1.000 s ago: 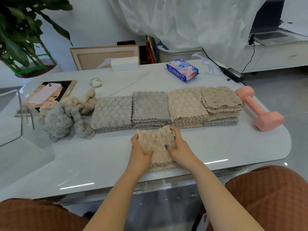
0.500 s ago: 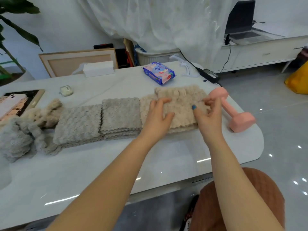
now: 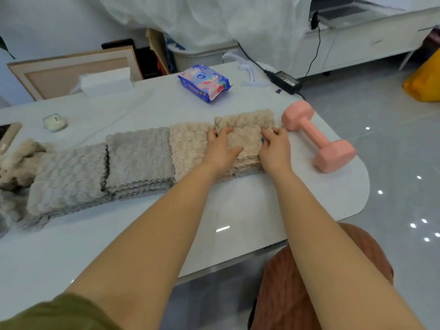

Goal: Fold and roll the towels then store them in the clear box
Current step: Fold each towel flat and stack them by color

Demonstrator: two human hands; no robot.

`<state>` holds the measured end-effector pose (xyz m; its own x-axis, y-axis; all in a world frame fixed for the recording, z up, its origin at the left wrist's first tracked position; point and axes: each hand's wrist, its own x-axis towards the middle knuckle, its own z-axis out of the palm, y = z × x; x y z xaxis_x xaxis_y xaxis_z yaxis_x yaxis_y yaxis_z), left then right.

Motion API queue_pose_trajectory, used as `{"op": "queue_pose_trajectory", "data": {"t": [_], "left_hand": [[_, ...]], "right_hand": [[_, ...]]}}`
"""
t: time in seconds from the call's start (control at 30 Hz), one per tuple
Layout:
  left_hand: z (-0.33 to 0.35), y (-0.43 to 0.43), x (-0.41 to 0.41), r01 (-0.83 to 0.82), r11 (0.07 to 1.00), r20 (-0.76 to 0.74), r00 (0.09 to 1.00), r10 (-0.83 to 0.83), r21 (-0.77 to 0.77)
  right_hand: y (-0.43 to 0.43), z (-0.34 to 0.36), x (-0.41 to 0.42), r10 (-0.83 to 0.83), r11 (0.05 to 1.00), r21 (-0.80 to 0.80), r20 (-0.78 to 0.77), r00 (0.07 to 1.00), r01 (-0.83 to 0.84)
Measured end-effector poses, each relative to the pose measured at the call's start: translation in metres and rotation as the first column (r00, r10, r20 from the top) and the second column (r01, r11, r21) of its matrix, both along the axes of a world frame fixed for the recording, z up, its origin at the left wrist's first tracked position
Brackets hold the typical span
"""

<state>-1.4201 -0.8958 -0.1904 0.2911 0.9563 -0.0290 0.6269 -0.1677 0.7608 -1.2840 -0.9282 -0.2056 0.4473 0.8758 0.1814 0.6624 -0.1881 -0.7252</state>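
A folded beige towel lies atop the rightmost stack on the glossy white desk. The left hand presses it flat, fingers spread; the right hand pinches its right edge. A pink dumbbell sits just beside it, grey tiled floor beyond.

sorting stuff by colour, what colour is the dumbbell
Pink; the dumbbell shows clearly in the head view.

Four towel stacks, one dumbbell, one wipes pack, two hands
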Motion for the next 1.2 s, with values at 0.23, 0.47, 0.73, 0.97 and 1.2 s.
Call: {"op": "queue_pose_trajectory", "data": {"t": [0.23,0.47,0.73,0.97,1.2], "left_hand": [[0.011,-0.001,-0.014,0.125,0.991,-0.068,0.989,-0.128,-0.052],[0.044,-0.025,-0.097,-0.014,0.961,-0.097,0.994,0.042,0.275],[0.036,-0.081,-0.261,-0.364,0.880,-0.033,0.919,0.392,0.306],[0.013,-0.112,-0.368,-0.679,0.698,0.049,0.724,0.688,0.227],[-0.025,-0.113,-0.386,-0.629,0.707,0.444,0.559,0.701,-0.325]], "right_hand": [[-0.009,0.002,-0.003,0.037,0.998,-0.056,0.066,0.997,-0.034],[-0.028,0.059,-0.048,-0.174,0.982,0.121,0.291,0.941,0.145],[-0.028,0.084,-0.199,0.443,0.865,0.222,0.081,0.893,-0.450],[-0.064,0.060,-0.315,0.768,0.637,-0.043,-0.050,0.639,-0.770],[-0.096,0.012,-0.327,0.775,0.482,-0.400,-0.219,0.592,-0.779]]}}
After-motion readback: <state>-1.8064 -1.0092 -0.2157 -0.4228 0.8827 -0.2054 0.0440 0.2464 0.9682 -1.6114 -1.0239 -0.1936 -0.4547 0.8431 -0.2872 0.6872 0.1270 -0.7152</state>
